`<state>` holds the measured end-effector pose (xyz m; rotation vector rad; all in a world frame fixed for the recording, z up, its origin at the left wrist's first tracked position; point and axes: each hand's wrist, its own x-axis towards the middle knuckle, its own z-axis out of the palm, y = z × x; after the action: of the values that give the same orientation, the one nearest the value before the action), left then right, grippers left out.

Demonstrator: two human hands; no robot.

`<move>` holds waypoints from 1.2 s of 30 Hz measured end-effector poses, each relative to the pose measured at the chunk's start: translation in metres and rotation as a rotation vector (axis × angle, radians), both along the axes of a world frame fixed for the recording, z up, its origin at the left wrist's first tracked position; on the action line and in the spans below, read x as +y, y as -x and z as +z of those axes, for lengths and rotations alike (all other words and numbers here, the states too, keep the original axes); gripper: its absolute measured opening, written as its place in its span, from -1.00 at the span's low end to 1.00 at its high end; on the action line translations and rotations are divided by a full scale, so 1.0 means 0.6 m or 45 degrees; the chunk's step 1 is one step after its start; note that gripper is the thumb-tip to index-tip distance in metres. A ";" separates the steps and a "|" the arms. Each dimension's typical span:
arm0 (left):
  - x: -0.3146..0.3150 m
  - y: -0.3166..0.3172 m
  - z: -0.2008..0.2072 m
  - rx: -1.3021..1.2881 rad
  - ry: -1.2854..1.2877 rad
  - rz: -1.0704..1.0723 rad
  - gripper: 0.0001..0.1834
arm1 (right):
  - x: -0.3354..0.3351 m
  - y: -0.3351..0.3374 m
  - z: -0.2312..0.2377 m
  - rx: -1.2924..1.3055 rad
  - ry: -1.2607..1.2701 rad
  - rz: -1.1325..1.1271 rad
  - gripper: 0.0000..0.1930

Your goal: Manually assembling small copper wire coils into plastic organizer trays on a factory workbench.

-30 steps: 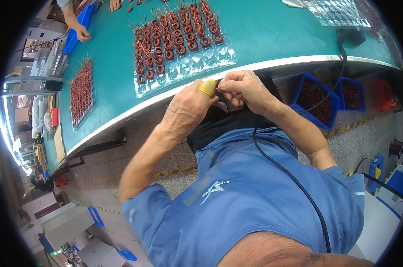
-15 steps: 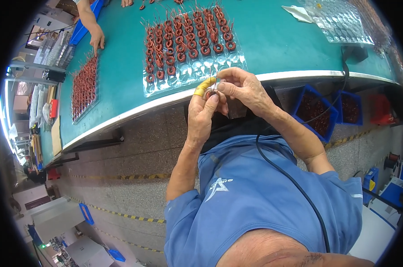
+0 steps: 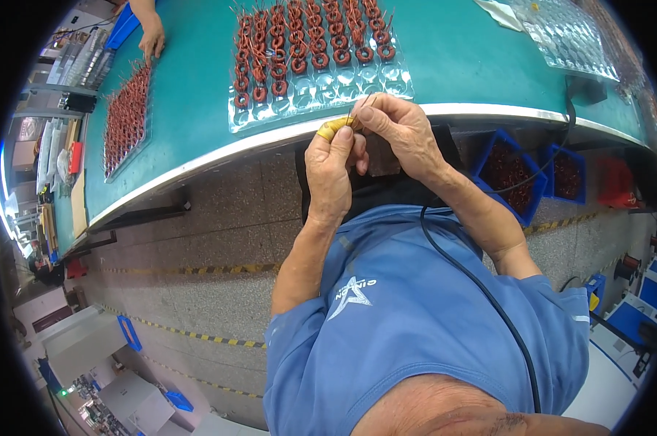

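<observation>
My left hand (image 3: 330, 174), with yellow tape around its index finger, is closed on a small copper-wire ring coil, now almost wholly hidden by the fingers. Thin wire leads (image 3: 351, 115) stick up from between thumb and index finger. Against it from the right, my right hand (image 3: 407, 142) pinches at a lead with thumb and forefinger. Both hands are just off the table's near edge. Just beyond them lies a clear plastic tray (image 3: 299, 109) with rows of upright red-brown ring coils (image 3: 318, 43); its nearest pockets hold none.
Farther left on the green table (image 3: 190, 87), a co-worker's hand (image 3: 152, 38) touches a second coil tray (image 3: 127, 120). Empty clear trays (image 3: 561, 36) lie at the back right. Blue bins (image 3: 513, 178) of coils stand below the table edge at right. A black cable (image 3: 481, 291) crosses my shirt.
The coil, partly visible before, is now covered by my fingers. My hands appear slightly higher in view, and the right fingertips have shifted along the leads. The whole view has shifted a little.
</observation>
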<state>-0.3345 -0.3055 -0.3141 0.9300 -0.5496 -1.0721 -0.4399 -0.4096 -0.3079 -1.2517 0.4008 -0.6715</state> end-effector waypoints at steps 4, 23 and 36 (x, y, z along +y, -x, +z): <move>0.014 -0.001 0.002 -0.115 0.062 -0.133 -0.64 | 0.003 0.002 0.001 0.053 0.040 -0.053 -0.75; 0.036 0.012 -0.009 -0.505 0.218 0.103 -0.74 | 0.014 0.003 0.015 -0.159 -0.054 0.051 -0.78; 0.002 -0.119 0.016 -1.425 0.020 0.815 -0.88 | -0.169 0.008 0.069 0.375 0.920 -0.488 -0.72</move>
<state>-0.2629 -0.3044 -0.3046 1.5301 -1.0555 0.1151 -0.4447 -0.5112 -0.2662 -2.0000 0.6865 -1.0111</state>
